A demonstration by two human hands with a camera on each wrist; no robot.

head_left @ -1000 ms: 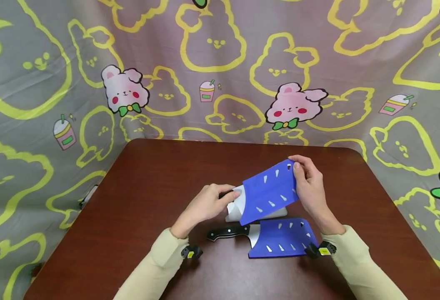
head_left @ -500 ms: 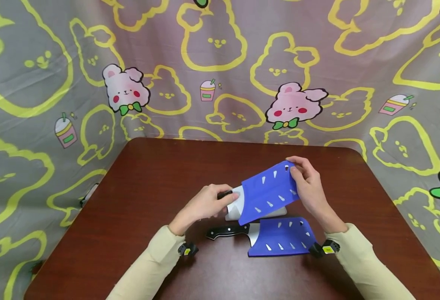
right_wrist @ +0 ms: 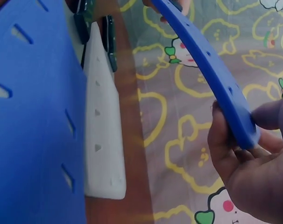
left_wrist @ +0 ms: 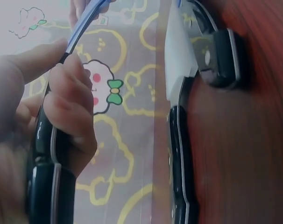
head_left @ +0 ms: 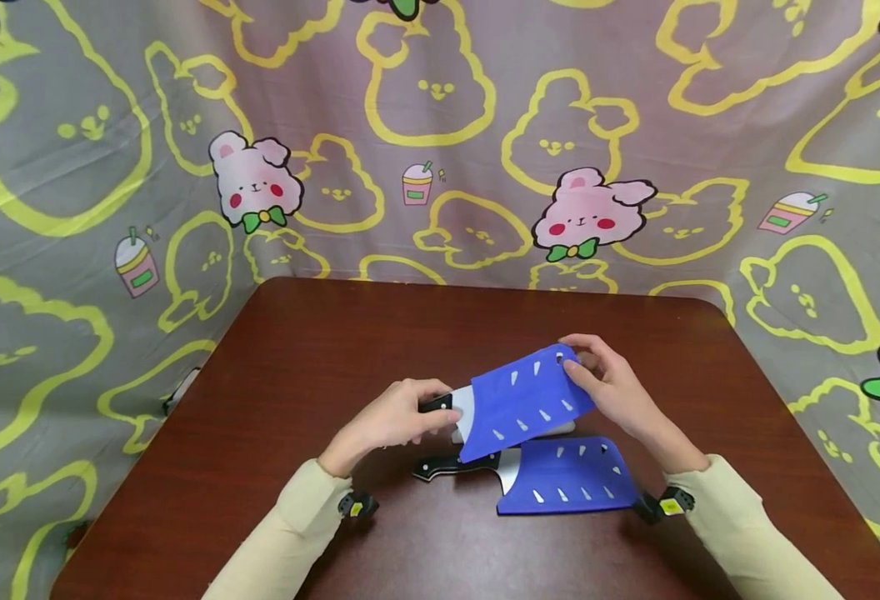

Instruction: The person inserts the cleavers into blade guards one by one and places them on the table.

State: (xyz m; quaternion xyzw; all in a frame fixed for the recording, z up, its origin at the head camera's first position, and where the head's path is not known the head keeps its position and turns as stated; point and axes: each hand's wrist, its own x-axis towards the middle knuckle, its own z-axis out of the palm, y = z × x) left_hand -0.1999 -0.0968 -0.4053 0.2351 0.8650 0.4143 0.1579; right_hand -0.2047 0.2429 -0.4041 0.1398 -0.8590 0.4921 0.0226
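My left hand (head_left: 398,414) grips the black handle (left_wrist: 50,186) of a cleaver, with the thumb up near the bare steel blade (head_left: 462,410). A blue blade cover (head_left: 526,398) with small slots encloses the rest of that blade. At the cover's far end, my right hand (head_left: 611,385) pinches its corner between thumb and fingers. The cleaver is raised and tilted, its right end higher. Below it lies a second cleaver with a black handle (head_left: 447,465) and a matching blue cover (head_left: 571,477).
Partly hidden behind the raised cleaver, a knife in a white cover (right_wrist: 104,135) lies on the table. Its black handle (left_wrist: 181,163) shows in the left wrist view. The brown table (head_left: 320,333) reaches back to a patterned cloth (head_left: 470,125).
Both hands have brought the covered cleaver left and a little lower, closer to me. More of its handle now shows at the left hand. The cleaver on the table stays put.
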